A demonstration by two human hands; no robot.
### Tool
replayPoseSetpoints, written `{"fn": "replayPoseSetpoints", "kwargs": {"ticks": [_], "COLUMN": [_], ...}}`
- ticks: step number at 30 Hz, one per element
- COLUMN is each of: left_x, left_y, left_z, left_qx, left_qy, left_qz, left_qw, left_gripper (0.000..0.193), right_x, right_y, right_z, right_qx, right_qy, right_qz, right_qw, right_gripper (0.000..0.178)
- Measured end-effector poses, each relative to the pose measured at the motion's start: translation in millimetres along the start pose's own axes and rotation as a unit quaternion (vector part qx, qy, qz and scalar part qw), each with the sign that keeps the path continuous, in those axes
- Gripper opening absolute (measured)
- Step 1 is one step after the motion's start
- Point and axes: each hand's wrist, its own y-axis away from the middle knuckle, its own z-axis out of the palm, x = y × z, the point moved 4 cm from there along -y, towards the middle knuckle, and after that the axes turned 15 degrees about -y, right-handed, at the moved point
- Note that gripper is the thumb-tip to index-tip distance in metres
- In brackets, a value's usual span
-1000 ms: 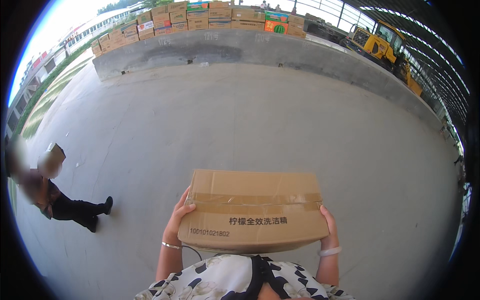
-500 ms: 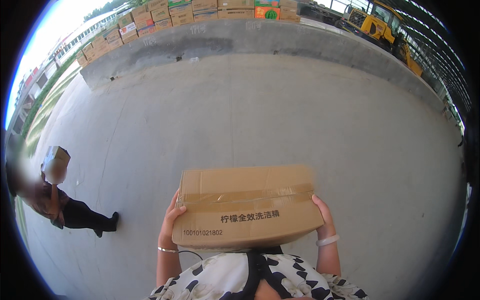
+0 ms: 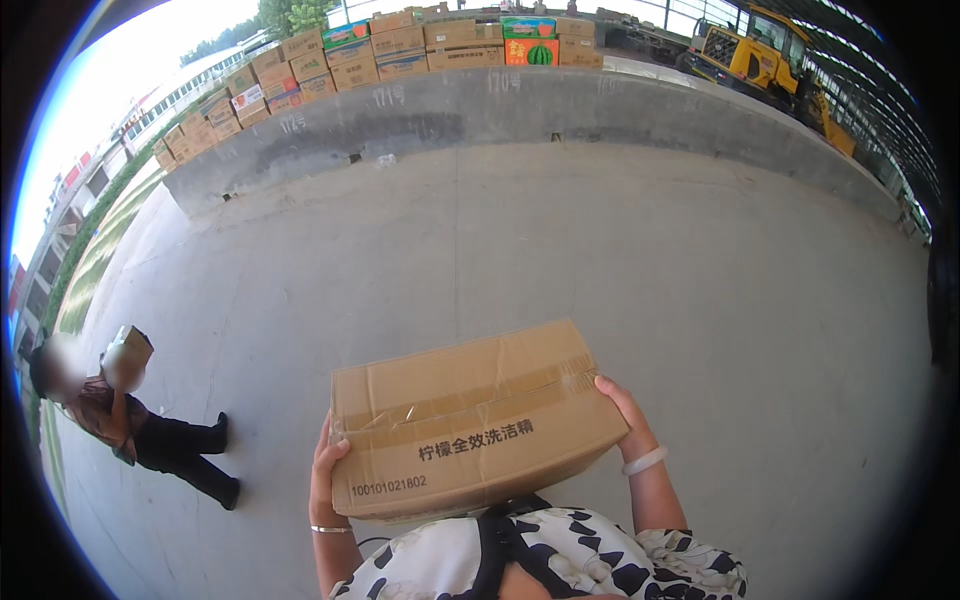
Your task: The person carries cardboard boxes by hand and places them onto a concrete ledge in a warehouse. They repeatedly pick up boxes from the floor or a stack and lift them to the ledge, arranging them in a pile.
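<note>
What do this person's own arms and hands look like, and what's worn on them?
The left hand and right hand are gloveless. A thin silvery bangle rings the left wrist, a thicker whitish bangle the right. The right sleeve is short, white with dark patches.

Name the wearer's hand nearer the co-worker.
Left. The left hand holds the carton at the end toward the co-worker; the right hand holds its opposite end, farther away.
</note>
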Motion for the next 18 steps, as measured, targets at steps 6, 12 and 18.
{"fn": "replayPoseSetpoints", "kwargs": {"ticks": [6,12,18], "left_x": [24,37,77], "left_y": [-162,-358,-595], "left_z": [60,106,110], "left_qx": [0.002,-0.025,-0.059], "left_qy": [0.003,0.000,-0.001], "left_qz": [-0.003,-0.009,-0.022], "left_qw": [1.000,1.000,0.998], "left_gripper": [0.081,0.079,0.079], "right_x": [-85,-136,-195], "right_y": [-162,-324,-508], "right_z": [-5,-17,47], "right_qx": [0.020,0.058,0.056], "right_qy": [0.035,0.029,0.015], "right_qz": [-0.008,-0.015,-0.049], "right_qw": [0.999,0.998,0.997], "right_gripper": [0.046,0.046,0.046]}}
